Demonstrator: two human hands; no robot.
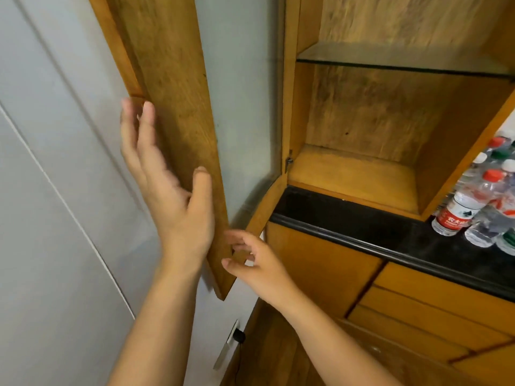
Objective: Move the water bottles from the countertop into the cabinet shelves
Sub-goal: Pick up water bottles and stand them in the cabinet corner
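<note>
1. The left hand [170, 188] is standing upright at about 9 o'clock of the view, palm toward the wooden edge of the open cabinet door [178, 107]. Its fingers are straight and a little spread, and the thumb is lying on the door's front face. The grip is wide and is holding nothing.
2. The right hand [250, 263] is reaching up at about 6 o'clock, just under the door's lower corner. Its fingers are loosely curled, with the fingertips near the wood; I cannot tell if they are touching it. This grip is half open and is holding nothing.
3. The cabinet [362, 129] is showing two shelves, one glass shelf [404, 61] above and one wooden shelf [348, 171] below.
4. The water bottles [479, 201] are standing in one group on the black counter [390, 235] at 3 o'clock, well apart from both hands. About seven caps are showing: red, white and green. The frame edge is cutting the group.
</note>
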